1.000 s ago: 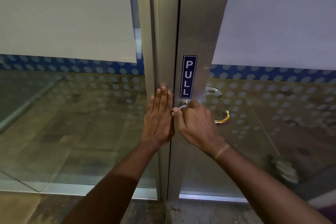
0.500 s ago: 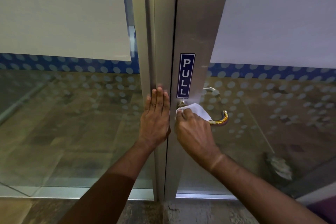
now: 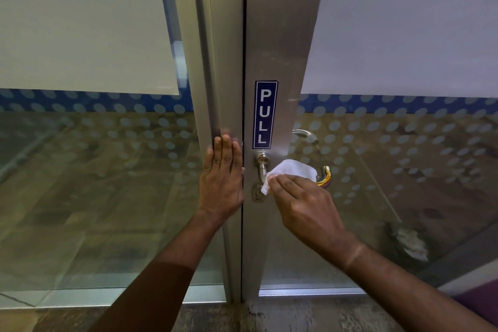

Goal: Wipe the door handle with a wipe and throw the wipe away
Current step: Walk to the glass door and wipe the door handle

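A metal lever door handle (image 3: 262, 167) sticks out of the steel frame of the right glass door, its far end (image 3: 324, 175) glinting gold. A white wipe (image 3: 292, 170) is draped over the middle of the lever. My right hand (image 3: 301, 203) pinches the wipe from below and presses it onto the handle. My left hand (image 3: 222, 180) lies flat, fingers together, against the frame of the left door, just left of the gap between the doors. It holds nothing.
A blue PULL sign (image 3: 265, 114) is stuck above the handle, and a keyhole (image 3: 257, 195) sits below it. A second handle (image 3: 304, 133) shows through the glass on the far side. Both glass panels carry frosted film and a blue dotted band.
My right hand has slid rightward and down along the lever, and the wipe, hidden a second ago, now lies spread over the handle. My left hand has stayed on the frame.
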Demonstrator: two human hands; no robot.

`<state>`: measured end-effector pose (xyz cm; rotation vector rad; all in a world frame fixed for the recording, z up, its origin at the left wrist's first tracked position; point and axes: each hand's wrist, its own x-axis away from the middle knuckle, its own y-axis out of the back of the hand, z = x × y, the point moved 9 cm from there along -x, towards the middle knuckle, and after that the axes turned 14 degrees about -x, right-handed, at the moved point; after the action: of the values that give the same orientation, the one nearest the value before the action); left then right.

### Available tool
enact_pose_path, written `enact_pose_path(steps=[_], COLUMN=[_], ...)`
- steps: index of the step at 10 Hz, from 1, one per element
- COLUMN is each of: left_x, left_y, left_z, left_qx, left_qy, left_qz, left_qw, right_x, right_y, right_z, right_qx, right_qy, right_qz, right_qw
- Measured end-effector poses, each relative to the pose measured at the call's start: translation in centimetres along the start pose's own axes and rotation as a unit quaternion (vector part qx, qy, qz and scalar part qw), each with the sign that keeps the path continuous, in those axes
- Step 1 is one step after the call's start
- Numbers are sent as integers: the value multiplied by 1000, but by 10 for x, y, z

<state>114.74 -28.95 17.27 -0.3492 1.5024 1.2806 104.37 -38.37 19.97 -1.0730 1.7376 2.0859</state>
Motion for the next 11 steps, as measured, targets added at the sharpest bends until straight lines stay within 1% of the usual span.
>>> enact_pose_path(steps=[1,3,5,6,8,9,11], left_x=[0,1,1,1,2,1,1], left_y=[-1,-2,0,-1,-1,-1,-1], left_z=[1,0,0,0,0,0,0], left_qx=[2,0,2,2,4,1,2], left_qy=[0,1,0,1,1,3,6], left_qz=[-5,-17,-21,-19,-12,-14,-13], left_qw=[1000,1000,1000,1000,1000,1000,1000], right_x=[9,26,37,42,47,50,50], right_y=[6,23,30,32,37,38,40], right_z=[-9,-38,-59,-72,-88,-96,-109], right_qx=[-21,-59,-68,-85,-175,-221,-266], right_qy=[14,13,19,-12,-86,-138,-259], right_qz=[-2,4,-4,-14,-41,-70,-132], right_qw=[1000,998,997,996,980,963,919])
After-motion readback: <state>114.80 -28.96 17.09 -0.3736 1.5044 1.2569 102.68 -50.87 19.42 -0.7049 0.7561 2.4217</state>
